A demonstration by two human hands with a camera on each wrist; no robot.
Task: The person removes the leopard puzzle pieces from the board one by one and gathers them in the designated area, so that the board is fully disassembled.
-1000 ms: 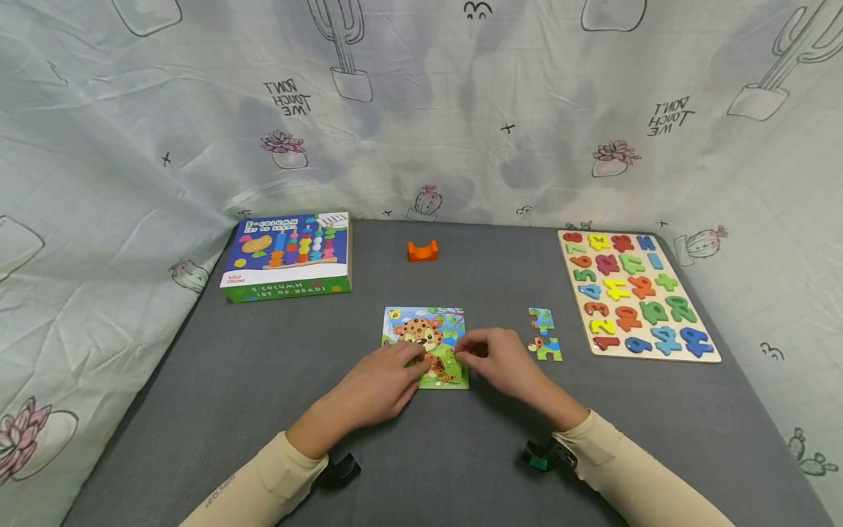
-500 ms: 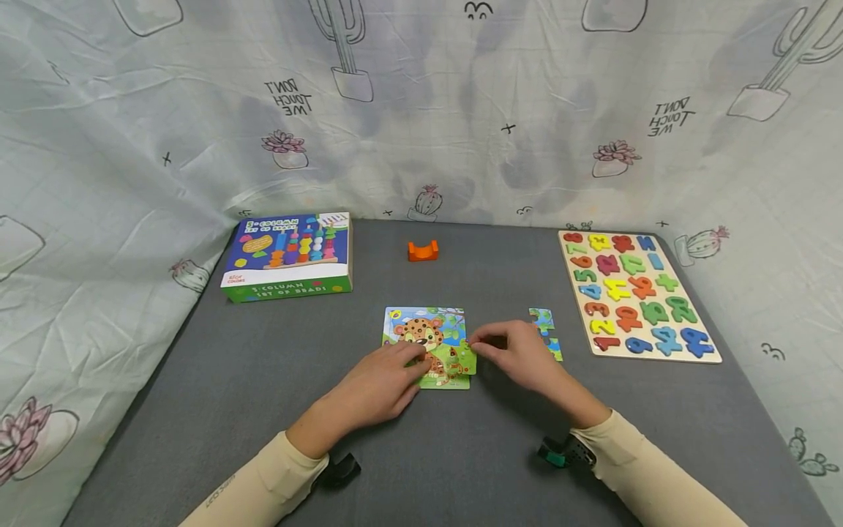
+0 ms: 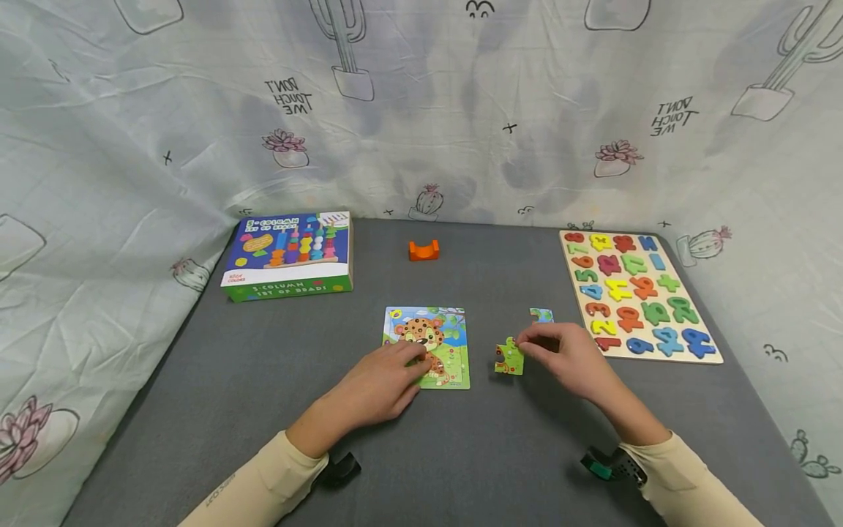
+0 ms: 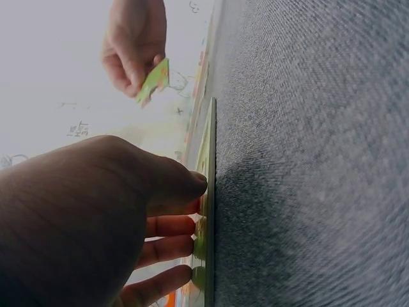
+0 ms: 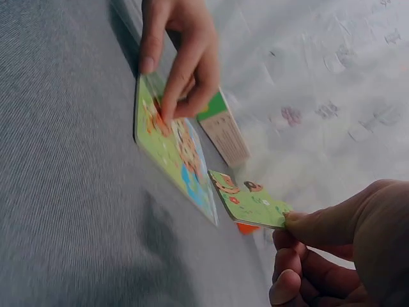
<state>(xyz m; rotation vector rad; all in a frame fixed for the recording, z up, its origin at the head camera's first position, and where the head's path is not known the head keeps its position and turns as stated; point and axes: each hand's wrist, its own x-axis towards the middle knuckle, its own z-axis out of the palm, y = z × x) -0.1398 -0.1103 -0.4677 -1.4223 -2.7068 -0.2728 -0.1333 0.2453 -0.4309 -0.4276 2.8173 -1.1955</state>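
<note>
A square leopard puzzle board [image 3: 454,327] lies flat on the grey table. My left hand [image 3: 378,382] rests on its lower left part, fingertips and thumb touching the picture; the left wrist view shows these fingers [image 4: 167,252] fairly straight against the board. To the right of the board, my right hand [image 3: 571,359] pinches a green puzzle piece [image 3: 510,357] by its edge, held above the table. In the right wrist view, the thumb [image 5: 326,224] lies on the piece's printed face. Behind the right hand, a blue puzzle piece [image 3: 543,315] is partly hidden.
Back left stands a bead-set box [image 3: 290,256]. An orange curved block [image 3: 424,251] sits at the back middle. On the right lies a wooden number board [image 3: 635,296] with colourful figures. A patterned cloth [image 3: 421,110] hangs behind the table.
My right hand has lifted the green puzzle piece off the board and carried it right, now covering some of the loose pieces. My left hand has stayed on the board.
</note>
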